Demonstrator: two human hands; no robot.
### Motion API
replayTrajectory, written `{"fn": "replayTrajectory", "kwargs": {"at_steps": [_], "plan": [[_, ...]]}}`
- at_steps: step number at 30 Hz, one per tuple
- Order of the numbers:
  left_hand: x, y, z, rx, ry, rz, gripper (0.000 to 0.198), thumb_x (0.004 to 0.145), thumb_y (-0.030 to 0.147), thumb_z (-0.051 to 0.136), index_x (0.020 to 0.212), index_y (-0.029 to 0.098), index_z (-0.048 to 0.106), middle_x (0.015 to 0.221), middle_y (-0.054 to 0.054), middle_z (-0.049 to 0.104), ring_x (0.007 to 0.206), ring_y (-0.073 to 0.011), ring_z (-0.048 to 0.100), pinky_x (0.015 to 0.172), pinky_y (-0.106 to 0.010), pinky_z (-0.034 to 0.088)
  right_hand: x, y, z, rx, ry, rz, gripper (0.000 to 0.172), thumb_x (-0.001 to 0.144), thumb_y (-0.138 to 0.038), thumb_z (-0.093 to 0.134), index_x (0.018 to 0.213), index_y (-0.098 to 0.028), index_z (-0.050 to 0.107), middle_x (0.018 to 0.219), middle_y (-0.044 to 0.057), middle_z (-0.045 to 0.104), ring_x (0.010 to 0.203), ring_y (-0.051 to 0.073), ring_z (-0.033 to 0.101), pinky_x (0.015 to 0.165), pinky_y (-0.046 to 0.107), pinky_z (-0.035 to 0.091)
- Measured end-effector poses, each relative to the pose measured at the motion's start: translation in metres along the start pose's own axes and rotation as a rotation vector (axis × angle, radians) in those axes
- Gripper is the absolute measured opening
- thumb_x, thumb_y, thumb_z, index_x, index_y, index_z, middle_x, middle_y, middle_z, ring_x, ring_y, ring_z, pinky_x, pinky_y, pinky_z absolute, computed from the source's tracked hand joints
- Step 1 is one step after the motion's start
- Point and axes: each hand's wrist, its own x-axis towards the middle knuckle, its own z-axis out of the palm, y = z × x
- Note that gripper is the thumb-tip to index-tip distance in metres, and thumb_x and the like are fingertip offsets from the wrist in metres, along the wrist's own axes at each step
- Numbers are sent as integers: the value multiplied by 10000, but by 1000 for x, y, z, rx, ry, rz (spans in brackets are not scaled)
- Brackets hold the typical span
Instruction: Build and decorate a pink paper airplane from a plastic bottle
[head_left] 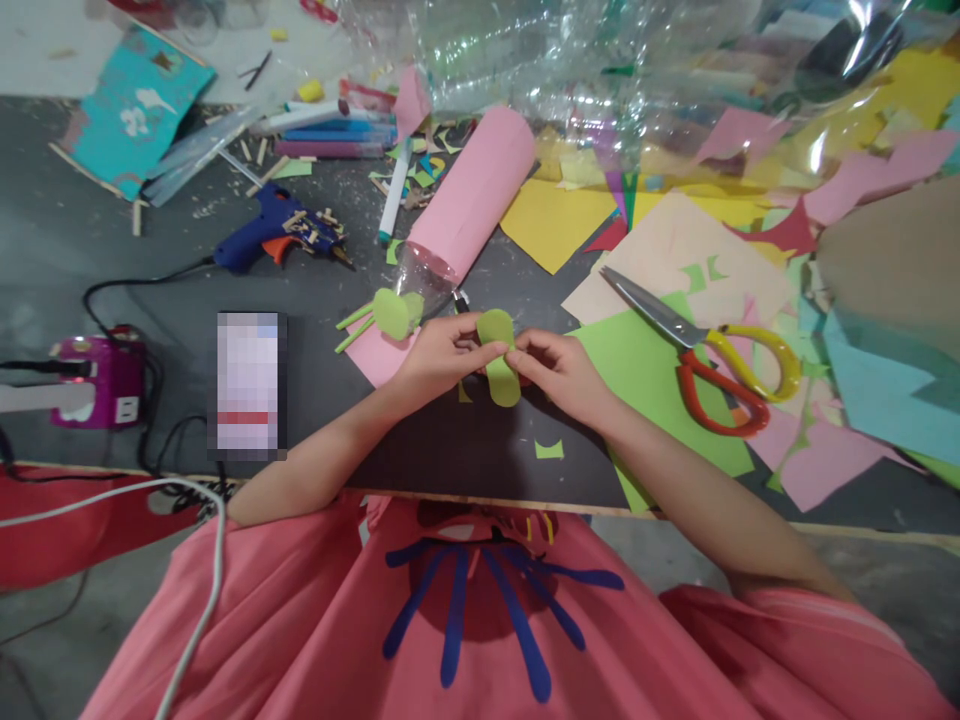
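Observation:
Between my two hands is a green paper cutout [501,385] with rounded ends and a narrow waist. My left hand [450,355] pinches its left edge, thumb on top. From the other side my right hand [559,370] grips the middle with thumb and forefinger. Beyond them lies a clear bottle wrapped in pink paper [480,190], its bare end towards me. Near that end are a rounded green paper piece [396,313] and thin green strips [355,327]. A small green scrap [549,450] rests on the dark table close to my right wrist.
Scissors with red and yellow handles [697,345] lie on coloured paper [637,370] at right. At left are a blue glue gun [277,230], a phone [247,385] and a purple power socket [101,380] with cables. Markers [337,130] and clear plastic [510,60] lie farther back.

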Motion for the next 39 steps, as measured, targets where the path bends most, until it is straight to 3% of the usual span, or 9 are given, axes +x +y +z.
{"fn": "replayTrajectory", "kwargs": {"at_steps": [18,32,39], "plan": [[1,12,-1,11,71,-13,324,674,396,726,712,167,499,572,55,569,504,-62,557,524,-184,472,0,-4,-1,115,54,29,345,745,-490,641,648,-191,500,523,-44,485,483,82,415,479,228,321],[-2,7,2,39,20,-43,345,661,406,757,773,153,550,635,53,588,555,-47,556,556,-161,459,1,-2,0,71,64,43,431,732,-544,663,602,-202,436,497,-62,415,486,81,389,493,235,306],[-1,6,3,20,42,-52,321,672,406,735,753,155,552,600,57,581,537,-50,554,540,-163,459,0,-2,-1,80,43,29,384,765,-533,628,650,-189,500,527,-49,473,502,88,424,500,235,327]]}}
